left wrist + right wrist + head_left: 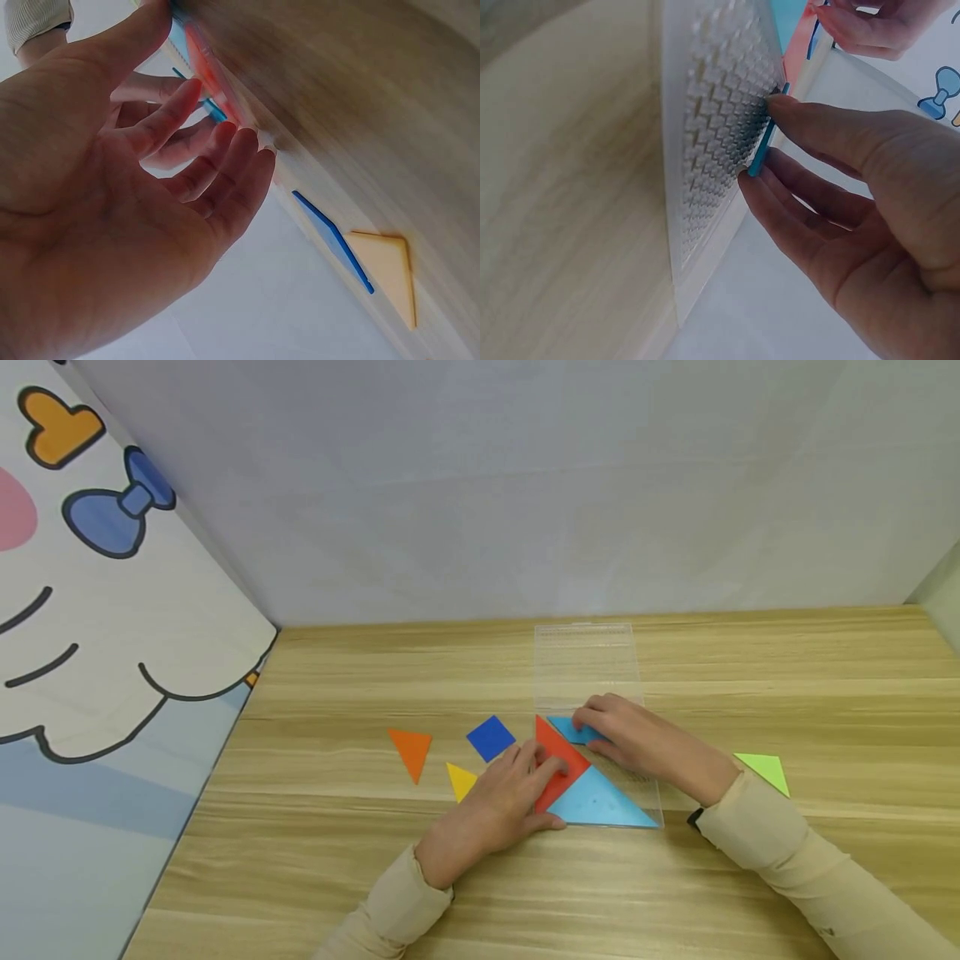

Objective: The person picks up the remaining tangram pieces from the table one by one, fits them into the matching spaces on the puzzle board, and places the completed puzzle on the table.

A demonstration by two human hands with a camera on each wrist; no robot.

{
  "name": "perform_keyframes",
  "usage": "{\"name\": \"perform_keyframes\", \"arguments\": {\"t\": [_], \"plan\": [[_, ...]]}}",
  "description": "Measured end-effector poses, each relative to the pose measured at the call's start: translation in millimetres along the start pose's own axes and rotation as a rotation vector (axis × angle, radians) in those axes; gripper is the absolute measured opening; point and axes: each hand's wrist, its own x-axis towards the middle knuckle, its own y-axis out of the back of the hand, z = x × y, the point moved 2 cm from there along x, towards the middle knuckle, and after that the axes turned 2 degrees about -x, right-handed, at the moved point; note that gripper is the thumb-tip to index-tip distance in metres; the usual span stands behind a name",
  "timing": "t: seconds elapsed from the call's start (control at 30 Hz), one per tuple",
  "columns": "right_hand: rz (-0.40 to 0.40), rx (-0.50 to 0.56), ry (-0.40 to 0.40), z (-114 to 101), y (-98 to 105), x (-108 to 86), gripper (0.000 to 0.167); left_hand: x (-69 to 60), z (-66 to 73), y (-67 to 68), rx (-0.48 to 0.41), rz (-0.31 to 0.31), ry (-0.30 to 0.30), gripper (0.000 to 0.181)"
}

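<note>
Firstly, at the far left of the frame stands a white panel (82, 602) printed with a cartoon figure, beside a wood-grain bench (675, 893) backed by a pale cloth (525, 485). An orange triangle (414, 752) lies flat on the bench, left of centre. To its right are a dark blue square (491, 738) and, a little lower, a yellow piece (460, 781), partly covered by the left hand (495, 802).

That hand reaches up from the lower centre, its fingers loosely bent and the thumb spread apart, with nothing gripped. Its fingertips are over a red triangle (557, 748) near the centre of the frame; whether they press on it cannot be told. The red triangle sits along the left side of a clear, textured tray (642, 792), with a light blue triangle (596, 803) next to it along the tray's lower edge. Just above the tray is a clear panel (585, 668).

Right of the red triangle, the right hand (626, 731) pinches a medium blue piece (567, 728) between thumb and fingers; the right wrist view shows it tilted, edge-on, at the tray's textured surface. Farther right, beyond the cream right sleeve (757, 822), a lime green triangle (768, 771) lies on the bench.
</note>
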Motion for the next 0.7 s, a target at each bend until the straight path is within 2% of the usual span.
{"name": "perform_keyframes", "arguments": {"t": [0.23,0.7], "plan": [[0.011,-0.012,0.011,-1.0,-1.1,1.8,0.023,0.2,0.1,0.1,0.007,-0.018,0.014,0.055],[0.001,0.003,0.009,-2.1,-1.3,3.2,0.026,-0.4,0.6,1.1,0.009,0.001,-0.002,0.055]]}}
